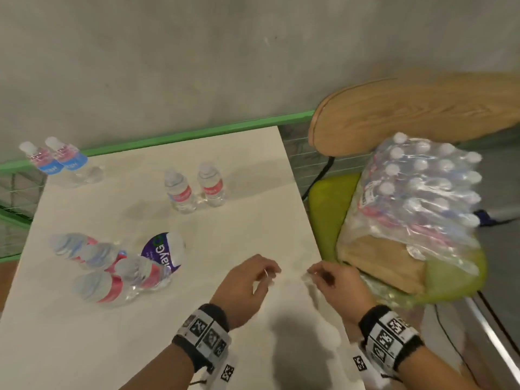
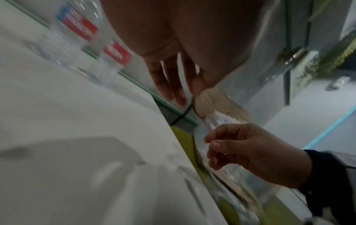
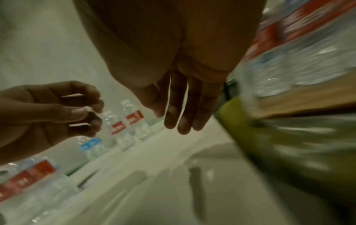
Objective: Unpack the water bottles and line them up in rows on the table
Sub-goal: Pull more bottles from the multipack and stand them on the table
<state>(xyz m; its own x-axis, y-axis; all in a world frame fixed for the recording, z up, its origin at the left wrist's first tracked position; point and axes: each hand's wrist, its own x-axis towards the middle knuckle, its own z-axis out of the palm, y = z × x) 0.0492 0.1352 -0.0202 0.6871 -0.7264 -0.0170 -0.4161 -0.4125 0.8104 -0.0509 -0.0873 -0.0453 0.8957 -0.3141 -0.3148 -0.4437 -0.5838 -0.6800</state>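
Water bottles (image 1: 180,192) in pairs and a cluster on the tabletop (image 1: 253,220), more in the wrapped pack (image 1: 422,187) on the chair (image 1: 329,209), left hand (image 1: 247,285) and right hand (image 1: 337,285) each pinching clear wrap (image 1: 306,278), left wrist view, right fingers (image 2: 227,132) curled, right wrist view, left thumb meeting fingertips (image 3: 96,97)

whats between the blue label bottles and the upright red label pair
Only bare table, no object, lies between the blue-label bottles and the red-label pair; the head view shows it.

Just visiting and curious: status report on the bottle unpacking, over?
Left hand and right hand pinch clear wrap. Bottles on table in scattered clusters, no rows. Wrapped pack on chair.
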